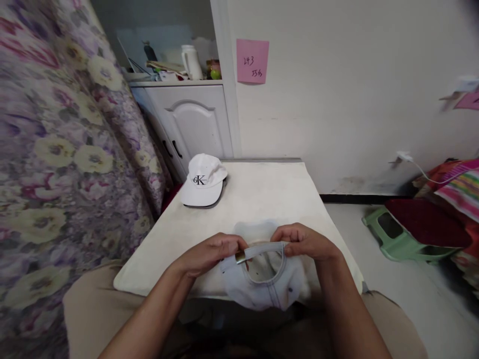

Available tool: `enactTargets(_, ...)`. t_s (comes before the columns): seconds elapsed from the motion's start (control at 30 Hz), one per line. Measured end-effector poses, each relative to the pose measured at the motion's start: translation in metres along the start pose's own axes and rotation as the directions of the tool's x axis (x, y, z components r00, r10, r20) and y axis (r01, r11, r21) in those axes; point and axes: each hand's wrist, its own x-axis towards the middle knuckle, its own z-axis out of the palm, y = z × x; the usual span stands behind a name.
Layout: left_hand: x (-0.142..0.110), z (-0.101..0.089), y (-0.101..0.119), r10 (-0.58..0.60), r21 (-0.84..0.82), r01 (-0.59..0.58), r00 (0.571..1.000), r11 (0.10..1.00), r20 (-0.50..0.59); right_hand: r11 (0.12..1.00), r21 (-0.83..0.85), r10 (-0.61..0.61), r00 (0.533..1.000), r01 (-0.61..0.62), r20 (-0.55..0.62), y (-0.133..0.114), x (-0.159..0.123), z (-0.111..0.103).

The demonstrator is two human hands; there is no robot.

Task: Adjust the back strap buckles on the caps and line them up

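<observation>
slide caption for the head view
Left hand and right hand hold a pale cap at its strap; a white cap lies beyond.

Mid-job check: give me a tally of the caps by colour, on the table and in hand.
White curved-brim cap, on the cream-topped table: 1
Pale blue-grey fabric cap, between left hand and right hand: 1
Total: 2

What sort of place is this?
Probably a room in a home: floral curtain, cabinet with a white jug on its shelf, and a green plastic stool on the floor.
</observation>
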Motion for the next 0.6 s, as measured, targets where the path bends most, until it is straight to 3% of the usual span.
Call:
enactTargets(0.17, 0.006, 0.01, -0.004, -0.059, -0.01, 0.059, 0.998, 0.998, -0.011, 0.995, -0.098, -0.036, 0.994, 0.026, -0.099, 0.003, 0.002, -0.005)
enactTargets(0.33, 0.013, 0.019, -0.004, -0.044, -0.011, 0.044, 0.998, 0.999, 0.045, 0.997, -0.071, -0.049, 0.988, 0.039, -0.149, 0.006, 0.005, -0.004)
enactTargets(0.47, 0.012, 0.013, -0.007, -0.04, -0.091, 0.036, 0.998, 0.995, -0.047, 1.0, -0.001, -0.022, 0.967, 0.022, -0.253, 0.006, 0.005, -0.006)
enactTargets(0.6, 0.007, 0.008, -0.012, -0.01, -0.156, 0.015, 0.999, 0.988, 0.032, 0.994, -0.11, -0.028, 0.939, -0.01, -0.343, 0.006, 0.001, -0.017)
